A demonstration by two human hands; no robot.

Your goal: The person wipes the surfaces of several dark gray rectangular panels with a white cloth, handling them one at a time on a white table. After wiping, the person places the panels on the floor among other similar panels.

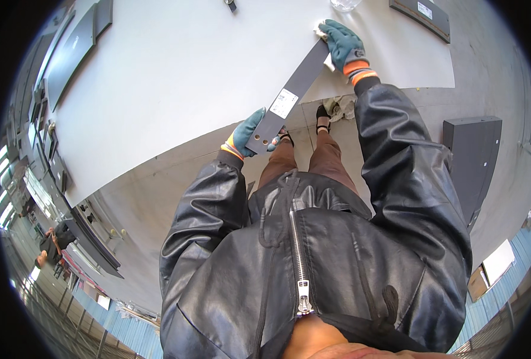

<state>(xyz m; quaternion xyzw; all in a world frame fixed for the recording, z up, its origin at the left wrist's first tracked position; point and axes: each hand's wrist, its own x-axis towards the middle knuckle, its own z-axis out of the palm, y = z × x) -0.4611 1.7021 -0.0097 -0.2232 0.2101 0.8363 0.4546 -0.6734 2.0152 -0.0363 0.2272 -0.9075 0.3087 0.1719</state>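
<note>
A long, narrow dark grey board slants over the front edge of the white table, its near end hanging past the edge. It carries a white label and two round holes near the close end. My left hand, in a teal glove with an orange cuff, is closed around that end, with fingertips showing beyond it. At the far end, my right hand, gloved alike, is closed on a crumpled white cloth against the board. Part of the cloth is hidden beneath the glove.
The white tabletop spreads ahead. A labelled dark panel lies at its far right; larger dark panels lie at far left. A clear container is partly cut off. Another dark panel stands right. A person is far left.
</note>
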